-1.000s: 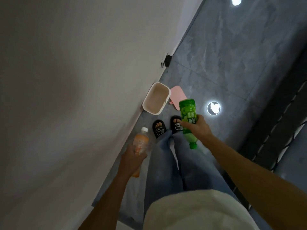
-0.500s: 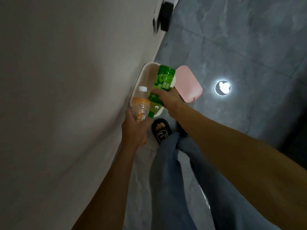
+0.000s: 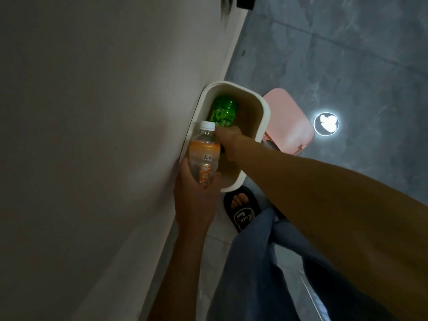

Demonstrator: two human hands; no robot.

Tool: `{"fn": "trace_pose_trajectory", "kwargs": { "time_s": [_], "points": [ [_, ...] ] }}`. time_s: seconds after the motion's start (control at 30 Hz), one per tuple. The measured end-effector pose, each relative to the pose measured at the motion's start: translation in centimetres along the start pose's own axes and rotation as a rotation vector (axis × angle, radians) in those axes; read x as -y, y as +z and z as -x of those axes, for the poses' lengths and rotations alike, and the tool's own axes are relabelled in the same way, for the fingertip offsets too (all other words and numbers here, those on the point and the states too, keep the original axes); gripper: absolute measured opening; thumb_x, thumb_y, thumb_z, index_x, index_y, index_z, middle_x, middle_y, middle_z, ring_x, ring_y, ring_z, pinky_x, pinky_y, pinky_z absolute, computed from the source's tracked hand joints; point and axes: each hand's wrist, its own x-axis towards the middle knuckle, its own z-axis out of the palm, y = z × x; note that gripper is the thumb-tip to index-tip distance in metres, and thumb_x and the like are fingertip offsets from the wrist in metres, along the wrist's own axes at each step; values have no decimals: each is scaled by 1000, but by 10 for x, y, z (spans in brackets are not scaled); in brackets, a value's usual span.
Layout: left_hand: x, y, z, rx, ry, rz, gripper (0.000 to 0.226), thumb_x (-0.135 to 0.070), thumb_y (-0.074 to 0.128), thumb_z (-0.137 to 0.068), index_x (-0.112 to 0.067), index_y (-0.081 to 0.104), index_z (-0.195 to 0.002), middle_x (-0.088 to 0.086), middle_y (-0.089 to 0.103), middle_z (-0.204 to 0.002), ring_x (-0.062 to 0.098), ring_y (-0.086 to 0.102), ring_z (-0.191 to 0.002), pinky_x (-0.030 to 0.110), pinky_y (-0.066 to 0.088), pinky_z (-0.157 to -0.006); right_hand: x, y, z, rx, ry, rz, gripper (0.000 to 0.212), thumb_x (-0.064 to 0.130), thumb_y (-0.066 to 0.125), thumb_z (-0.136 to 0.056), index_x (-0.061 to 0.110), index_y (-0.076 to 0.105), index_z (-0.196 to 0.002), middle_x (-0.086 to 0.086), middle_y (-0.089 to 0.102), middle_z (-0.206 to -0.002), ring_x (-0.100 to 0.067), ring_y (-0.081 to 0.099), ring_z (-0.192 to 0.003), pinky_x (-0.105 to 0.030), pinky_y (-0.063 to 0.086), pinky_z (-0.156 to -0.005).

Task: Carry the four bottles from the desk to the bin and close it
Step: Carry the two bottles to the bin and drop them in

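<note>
A white open bin (image 3: pixel 264 117) stands on the floor against the wall. Inside it is a green bottle (image 3: pixel 223 112), and my right hand (image 3: pixel 229 140) reaches into the bin, still gripping the bottle's lower end. My left hand (image 3: pixel 196 193) holds an orange-labelled bottle (image 3: pixel 203 156) with a white cap upright, just above the bin's near-left rim. The bin's pink lid (image 3: pixel 289 121) lies on the floor to the right of the bin.
The pale wall (image 3: pixel 92 135) fills the left. Grey tiled floor (image 3: pixel 335 54) spreads right, with a bright round light reflection (image 3: pixel 326 123). My foot in a black slipper (image 3: pixel 242 209) stands just before the bin. A dark wall fitting (image 3: pixel 245 2) sits at the top.
I have bent closer to the bin. My right hand lowered the green bottle from above the rim down into the bin. My left hand brought the orange bottle over the bin's near edge.
</note>
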Motion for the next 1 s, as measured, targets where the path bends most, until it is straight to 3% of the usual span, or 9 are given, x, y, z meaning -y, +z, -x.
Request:
{"fn": "trace_pose_trajectory", "kwargs": {
  "time_s": [0.13, 0.27, 0.37, 0.5, 0.6, 0.67, 0.73, 0.83, 1.0],
  "points": [
    [8, 5, -2, 2, 45, 15, 74, -53, 74, -78, -38, 39, -141, -14, 59, -126, 10, 64, -109, 30, 58, -83, -3, 2, -18, 25, 5, -8, 62, 13, 75, -84, 4, 46, -138, -18, 60, -130, -34, 62, -116, -45, 50, -103],
    [9, 2, -1, 23, 63, 22, 73, -49, 76, -78, -35, 41, -140, -17, 58, -121, 3, 64, -102, 14, 50, -72, -4, -8, -10, 120, 7, -5, 55, 22, 71, -86, 6, 50, -134, -17, 62, -127, -34, 60, -115, -48, 47, -105],
    [3, -5, 2, 30, 39, 25, 70, -43, 79, -79, -33, 44, -138, -16, 62, -119, -5, 65, -93, 5, 47, -59, 3, -18, 7, 124, -37, 70, 31, 26, 66, -89, 11, 56, -114, -11, 62, -113, -27, 60, -101, -41, 49, -91],
    [-16, -19, 3, 4, 73, 13, 69, -40, 82, -76, -28, 50, -135, -12, 64, -118, -6, 64, -95, 4, 48, -63, 14, -36, 40, 99, -395, 485, 15, 22, 57, -96, 13, 63, -106, 1, 63, -96, -15, 61, -90, -27, 44, -74],
    [-34, -24, -4, -5, 128, -30, 72, -47, 80, -72, -31, 49, -135, -16, 62, -119, 1, 63, -98, 9, 46, -74, 11, -65, 72, 110, -781, 981, 27, 22, 47, -99, 16, 68, -115, -2, 70, -110, -19, 66, -97, -28, 49, -83],
    [-44, -19, -14, 14, 152, -92, 70, -51, 78, -68, -32, 51, -130, -19, 59, -110, 2, 59, -94, 7, 38, -67, 2, -87, 84, 95, -1028, 1371, 31, 21, 46, -96, 19, 66, -120, -5, 67, -122, -26, 60, -119, -37, 47, -99],
    [-49, -5, -28, 55, 162, -142, 69, -51, 78, -66, -31, 51, -127, -19, 55, -103, 4, 57, -88, 10, 34, -62, -9, -105, 87, 81, -1140, 1691, 38, 23, 51, -94, 19, 61, -130, -6, 58, -139, -28, 37, -144, -50, 26, -120],
    [-43, 22, -53, 122, 193, -242, 67, -48, 80, -69, -28, 50, -124, -14, 54, -102, 7, 52, -88, 15, 34, -63, -25, -120, 79, 141, -1196, 1784, 43, 27, 52, -95, 19, 58, -137, -6, 50, -150, -27, 25, -151, -55, 16, -122],
    [-18, 71, -91, 187, 203, -282, 63, -40, 80, -79, -25, 46, -130, 0, 64, -123, 20, 63, -104, 30, 41, -76, -33, -135, 54, 183, -1350, 1736, 33, 33, 49, -98, 24, 65, -125, -2, 59, -140, -20, 42, -142, -56, 21, -121]
  ]
}}
